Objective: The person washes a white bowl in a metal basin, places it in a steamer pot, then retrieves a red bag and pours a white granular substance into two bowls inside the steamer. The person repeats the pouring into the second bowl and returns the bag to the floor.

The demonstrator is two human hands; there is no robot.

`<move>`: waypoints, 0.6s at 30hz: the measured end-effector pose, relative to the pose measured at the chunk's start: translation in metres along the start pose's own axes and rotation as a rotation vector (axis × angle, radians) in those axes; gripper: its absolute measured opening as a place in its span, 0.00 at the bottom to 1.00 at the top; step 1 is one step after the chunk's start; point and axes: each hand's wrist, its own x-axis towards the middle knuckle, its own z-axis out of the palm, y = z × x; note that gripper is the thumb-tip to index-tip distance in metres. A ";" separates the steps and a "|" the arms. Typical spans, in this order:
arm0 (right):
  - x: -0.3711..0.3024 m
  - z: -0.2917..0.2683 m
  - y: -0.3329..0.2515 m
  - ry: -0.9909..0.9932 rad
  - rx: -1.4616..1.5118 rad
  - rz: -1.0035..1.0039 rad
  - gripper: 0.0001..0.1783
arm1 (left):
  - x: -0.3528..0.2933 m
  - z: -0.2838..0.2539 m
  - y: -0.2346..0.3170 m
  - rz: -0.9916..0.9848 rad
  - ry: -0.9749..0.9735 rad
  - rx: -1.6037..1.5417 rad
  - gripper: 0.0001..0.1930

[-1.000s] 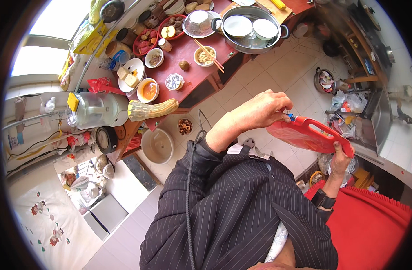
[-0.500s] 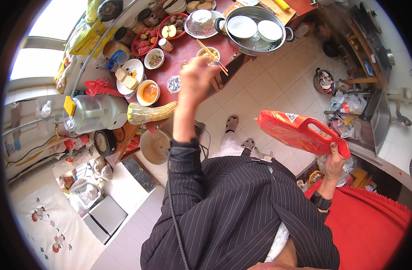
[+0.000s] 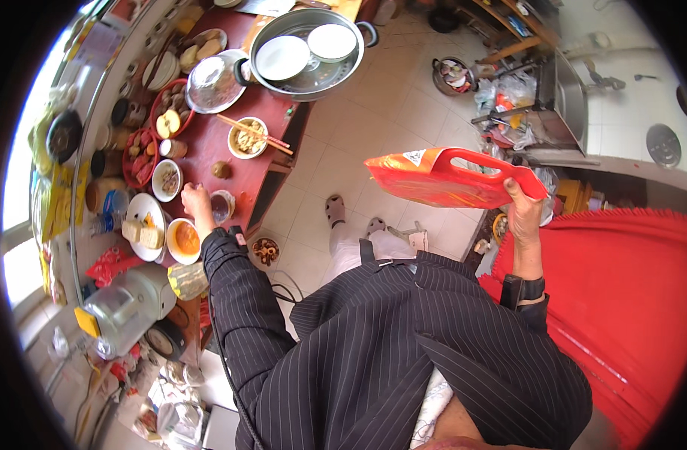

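My right hand [image 3: 522, 214] grips a red plastic bag [image 3: 441, 184] by the end beside its cut-out handle; the bag is held out flat over the floor. Over the red table [image 3: 234, 180], my left hand [image 3: 197, 201] is lowered with its fingers curled in. Whatever they hold, if anything, is hidden. Just right of that hand stands a small clear cup [image 3: 222, 206] with a dark inside. A bowl of orange liquid [image 3: 184, 241] sits below the hand, a bowl of chopped food [image 3: 167, 181] above it, and a round brown item [image 3: 221, 169] lies nearby.
Chopsticks [image 3: 257, 135] rest across a bowl of yellowish food [image 3: 246, 144]. A large steel pot [image 3: 306, 84] holds two white dishes near the table's far edge. A squash [image 3: 187, 280] and a clear plastic container [image 3: 126, 307] are at the left; a red cloth [image 3: 606, 300] lies at the right.
My left hand has come down from above the table to beside the small cup. The view has shifted, uncovering the chopsticks and bowl. My right hand still holds the red bag.
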 end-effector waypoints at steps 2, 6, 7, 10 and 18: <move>0.002 0.003 -0.003 0.023 0.001 0.014 0.12 | -0.001 0.005 0.004 0.003 -0.051 0.022 0.25; 0.009 0.007 -0.006 0.051 -0.008 0.003 0.13 | -0.011 -0.019 0.028 -0.039 -0.051 0.028 0.29; 0.011 0.008 -0.007 0.059 -0.009 -0.010 0.13 | -0.017 -0.036 0.040 -0.020 -0.036 0.027 0.25; 0.019 0.012 -0.007 0.087 0.018 -0.010 0.13 | -0.052 -0.097 0.100 0.344 0.224 -0.362 0.17; 0.045 0.014 -0.010 0.098 0.094 -0.006 0.13 | -0.282 -0.155 0.334 1.134 -0.115 -0.809 0.27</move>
